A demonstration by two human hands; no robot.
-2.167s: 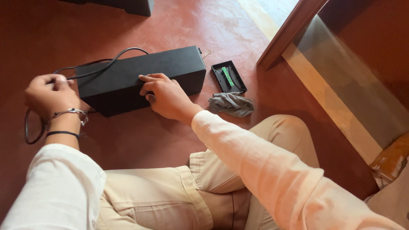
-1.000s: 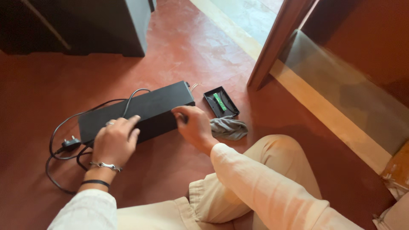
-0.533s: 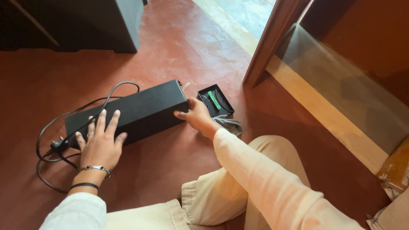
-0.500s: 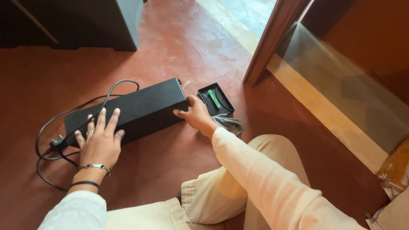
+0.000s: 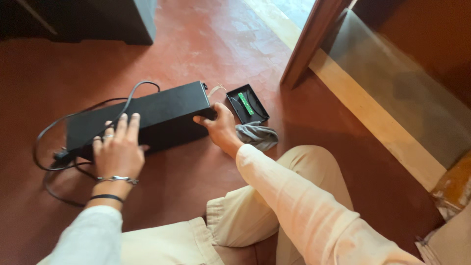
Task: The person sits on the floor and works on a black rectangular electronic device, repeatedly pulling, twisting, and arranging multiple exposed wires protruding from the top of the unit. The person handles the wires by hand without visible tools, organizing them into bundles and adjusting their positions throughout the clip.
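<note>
Long black box [image 5: 142, 118] lies flat on the red floor [image 5: 221, 44], in front of the seated person's knees, long axis running left to right and slightly angled away at the right end. Matte black, rectangular, sharp-edged; looks like a rigid metal or hard plastic casing. A black cable [image 5: 59, 127] leaves its left end and loops loosely on the floor beside it, with a second strand arcing over the top edge.

Handling, judged: stiff, will not flex; probably moderately heavy for its length, so best taken at both ends at once. Smooth faces may slip — corners and short end faces give the surer hold. The trailing cable could snag or drag.

Left hand [image 5: 117, 149] rests palm-down on the left part of the box top, fingers spread and flat, not closed around anything. Right hand [image 5: 221, 127] sits at the right end, fingers curled against the lower corner — touching, not visibly clamped around it.

Just beyond the right end: a small open black tray [image 5: 250, 105] holding a green strip and thin wires. A crumpled grey cloth [image 5: 257, 136] lies just beside the right wrist. Wooden door frame [image 5: 314, 39] stands further back.
</note>
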